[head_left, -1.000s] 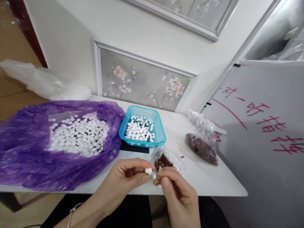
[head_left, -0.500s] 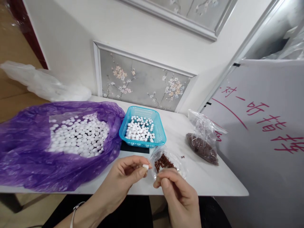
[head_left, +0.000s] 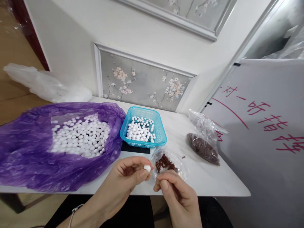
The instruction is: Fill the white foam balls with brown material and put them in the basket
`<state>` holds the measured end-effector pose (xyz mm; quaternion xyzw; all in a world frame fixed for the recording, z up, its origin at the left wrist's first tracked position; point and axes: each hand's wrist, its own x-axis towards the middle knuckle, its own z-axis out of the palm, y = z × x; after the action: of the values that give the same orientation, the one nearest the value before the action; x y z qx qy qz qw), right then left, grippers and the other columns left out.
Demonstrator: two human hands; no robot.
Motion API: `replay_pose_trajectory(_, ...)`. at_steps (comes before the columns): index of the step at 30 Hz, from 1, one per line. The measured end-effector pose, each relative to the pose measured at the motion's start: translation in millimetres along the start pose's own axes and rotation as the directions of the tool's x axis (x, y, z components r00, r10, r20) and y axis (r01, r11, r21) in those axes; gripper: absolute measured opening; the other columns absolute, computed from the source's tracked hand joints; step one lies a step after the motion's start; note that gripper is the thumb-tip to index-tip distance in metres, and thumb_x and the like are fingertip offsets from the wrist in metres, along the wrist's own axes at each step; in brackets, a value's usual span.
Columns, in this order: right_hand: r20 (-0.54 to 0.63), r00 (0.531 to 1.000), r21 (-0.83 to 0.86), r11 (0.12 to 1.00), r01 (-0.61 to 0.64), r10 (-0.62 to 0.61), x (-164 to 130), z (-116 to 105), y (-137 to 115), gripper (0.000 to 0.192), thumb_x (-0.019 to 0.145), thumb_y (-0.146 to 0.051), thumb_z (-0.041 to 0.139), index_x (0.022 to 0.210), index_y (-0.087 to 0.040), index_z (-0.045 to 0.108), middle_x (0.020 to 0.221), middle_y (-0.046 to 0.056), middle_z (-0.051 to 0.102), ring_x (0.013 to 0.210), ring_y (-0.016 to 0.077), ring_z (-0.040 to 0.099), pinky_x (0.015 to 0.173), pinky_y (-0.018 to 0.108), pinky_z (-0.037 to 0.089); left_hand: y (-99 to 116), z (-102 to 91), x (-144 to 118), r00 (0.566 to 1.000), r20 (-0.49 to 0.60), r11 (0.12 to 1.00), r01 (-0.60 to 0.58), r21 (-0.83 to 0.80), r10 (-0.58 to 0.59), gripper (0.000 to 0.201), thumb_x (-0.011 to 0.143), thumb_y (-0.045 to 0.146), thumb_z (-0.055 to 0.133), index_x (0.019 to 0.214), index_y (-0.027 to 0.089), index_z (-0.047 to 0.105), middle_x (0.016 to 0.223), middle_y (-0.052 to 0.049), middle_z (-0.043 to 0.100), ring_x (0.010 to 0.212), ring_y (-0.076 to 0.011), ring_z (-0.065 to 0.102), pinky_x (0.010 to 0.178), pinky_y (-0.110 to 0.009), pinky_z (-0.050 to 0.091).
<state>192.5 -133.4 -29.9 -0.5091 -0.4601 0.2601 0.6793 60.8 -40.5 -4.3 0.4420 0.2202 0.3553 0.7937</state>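
1. White bead: pinched between thumb and forefinger of the left hand, above the near table edge.
2. Right hand: fingertips pressed together just right of the bead; whether they hold a small brown piece cannot be told.
3. Small clear bag of brown bits: on the table, just behind both hands.
4. Recommended handling: keep the pinch light, turn the bead so its working face meets the right fingertips, and stay over the table so a dropped part is caught.
5. Blue basket of white beads: behind the small bag.
6. Purple bag of beads: left. Larger clear bag: right.
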Motion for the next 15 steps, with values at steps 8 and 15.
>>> replay_pose_trajectory(8,-0.073,0.989,-0.728,0.685,0.035,-0.129,21.6,-46.0,13.0,0.022,0.095,-0.026,0.049,0.101,-0.020,0.069,0.080,0.004,0.071,0.064,0.0151,0.065,0.062,0.024,0.052,15.8,-17.2,34.7,0.932,-0.070,0.807,-0.267,0.527,0.355,0.015,0.081,0.031,0.073,0.091,0.021,0.078,0.093,-0.003,0.077,0.086,-0.0163,0.069,0.080,-0.023,0.054)
replay_pose_trajectory(15,0.222,0.969,-0.934,0.309,0.179,0.109,42.5,-27.1,36.2,0.030,0.083,-0.007,0.049,0.086,-0.024,0.073,0.083,0.005,0.075,0.064,0.0213,0.071,0.050,0.027,0.041,38.0,-28.4,97.1,0.819,0.082,0.233,-0.256,0.938,0.567,0.038,0.088,0.011,0.049,0.121,0.010,0.068,0.127,-0.015,0.069,0.119,-0.0264,0.063,0.105,-0.040,0.045)
